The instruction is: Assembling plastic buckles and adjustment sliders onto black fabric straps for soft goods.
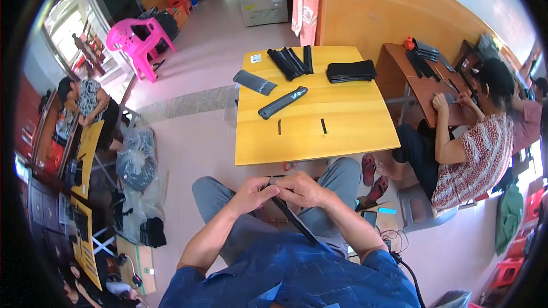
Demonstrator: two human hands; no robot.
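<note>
In my lap, just short of the table's front edge, both hands are closed on a long black strip (297, 223) of soft-looking material. My left hand (251, 195) pinches its upper end, and my right hand (302, 189) grips right beside it with the fingers nearly touching. The strip's lower end trails down toward my shirt; the part between my fingers is hidden. Before me on the yellow table (354, 145) lie a flat black sleeve-like piece (282, 102) set aslant and two short dark strips, one at left (279, 127) and one at right (323, 126).
Farther back on the table are a grey bundle (255, 82), several black folded pieces (288, 64) and a black stack (351, 72). A co-worker (474, 148) sits at a brown table (399, 65) to the right; another person (91, 102) works at left. Plastic bags (137, 159) lie on the floor.
</note>
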